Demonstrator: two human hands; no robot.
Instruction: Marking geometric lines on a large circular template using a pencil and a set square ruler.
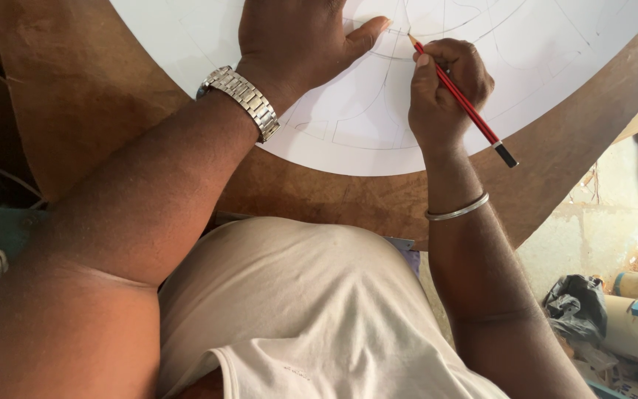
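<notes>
Item: red pencil [461,100], light, stiff, slim, pinched near its tip by the right hand [444,92] at two o'clock on thin white paper [363,125], which the left hand [297,41] pressed flat on the brown surface [83,96].

Slanted red pencil [461,100] on white sheet [363,125]

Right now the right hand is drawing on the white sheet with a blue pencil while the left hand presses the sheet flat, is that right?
Not quite: the pencil is red with a black end, not blue. The head view shows the right hand drawing with it on the white sheet while the left hand presses the sheet flat.
</notes>
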